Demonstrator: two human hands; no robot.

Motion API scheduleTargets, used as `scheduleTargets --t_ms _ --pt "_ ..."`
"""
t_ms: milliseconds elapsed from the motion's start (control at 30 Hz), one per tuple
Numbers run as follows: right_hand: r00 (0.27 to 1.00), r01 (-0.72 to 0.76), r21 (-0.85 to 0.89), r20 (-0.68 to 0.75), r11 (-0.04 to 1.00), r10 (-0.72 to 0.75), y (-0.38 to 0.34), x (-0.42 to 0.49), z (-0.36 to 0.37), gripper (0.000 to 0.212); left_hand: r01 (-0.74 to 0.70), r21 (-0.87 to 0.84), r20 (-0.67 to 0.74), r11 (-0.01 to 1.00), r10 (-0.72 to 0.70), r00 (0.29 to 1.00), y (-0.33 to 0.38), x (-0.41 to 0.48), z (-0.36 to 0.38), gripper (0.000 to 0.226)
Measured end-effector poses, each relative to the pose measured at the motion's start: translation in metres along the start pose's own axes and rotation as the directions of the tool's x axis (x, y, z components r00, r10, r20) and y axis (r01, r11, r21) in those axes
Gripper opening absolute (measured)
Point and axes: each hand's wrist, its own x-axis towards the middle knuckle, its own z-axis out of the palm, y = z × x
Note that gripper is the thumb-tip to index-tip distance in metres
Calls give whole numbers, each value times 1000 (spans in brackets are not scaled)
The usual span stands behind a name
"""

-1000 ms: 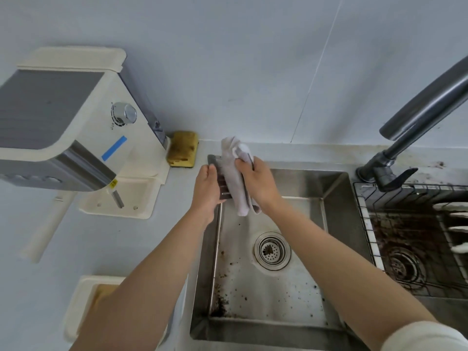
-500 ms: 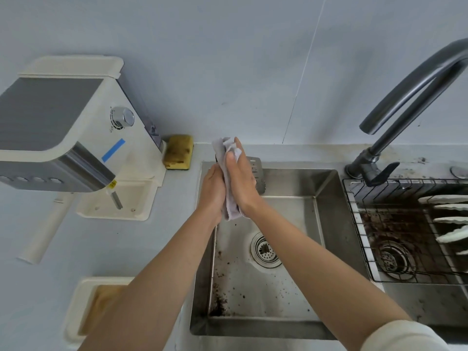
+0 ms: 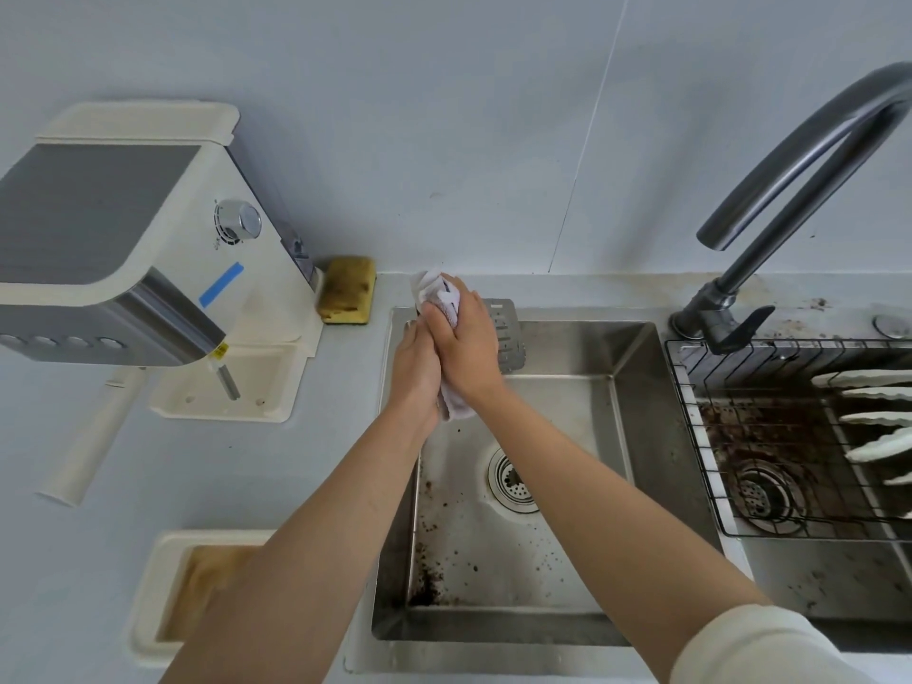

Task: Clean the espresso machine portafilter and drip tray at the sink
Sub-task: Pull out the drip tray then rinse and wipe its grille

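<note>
White cloth (image 3: 446, 308) wrapped in both hands; no legible writing.

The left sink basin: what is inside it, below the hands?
Inside the sink basin: a round drain strainer and dark coffee grounds. The forearms hide part of the floor.

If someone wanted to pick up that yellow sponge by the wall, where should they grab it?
Probably across the sponge's two long sides, coming from above and the front. It lies flat on the counter, with the wall behind it and the espresso machine close on its left, so the top and front stay open.
</note>
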Motion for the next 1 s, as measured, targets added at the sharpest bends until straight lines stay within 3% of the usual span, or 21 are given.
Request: scheduleTargets --t_ms 233,500,600,700,1000 --pt "999 35 -123 -4 992 -35 9 4 0 39 -2 102 -90 995 11 996 -5 2 -3 27" --pt "1000 5 -52 -22 999 -6 21 7 -6 30 30 202 -122 979 -6 993 -4 -5 -6 29" --pt "997 -76 -7 -29 997 76 26 9 -11 32 11 230 -117 973 17 993 -5 -8 -8 29" --pt "989 -145 35 -22 989 145 32 9 -14 39 3 227 -115 974 24 993 -5 -10 -10 32" --pt "982 -176 17 -59 984 177 48 10 -23 39 -18 203 -107 979 40 993 -2 -19 -18 35"
